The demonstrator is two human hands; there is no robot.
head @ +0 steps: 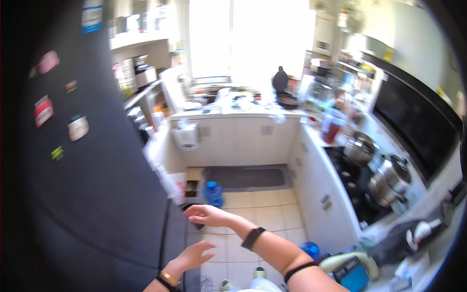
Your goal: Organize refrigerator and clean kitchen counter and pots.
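My right hand (209, 216) reaches across to the left, fingers loosely extended and nothing in it. Below it in the picture, my left hand (191, 256) is raised with thumb and fingers apart, also holding nothing. Both are close to the edge of a dark refrigerator (120, 175), which fills the left side and bears several magnets (78, 128). A dark object (197, 223), partly hidden behind my right hand, cannot be made out. Beyond that hand a blue plastic water jug (213, 194) stands on the tiled floor.
A grey mat (244, 177) lies before the far cabinets (237, 142). On the right, a counter holds a black gas hob (350, 186) with a steel pot (359, 149) and a taller pot (388, 182). A second blue jug (310, 249) sits low at right.
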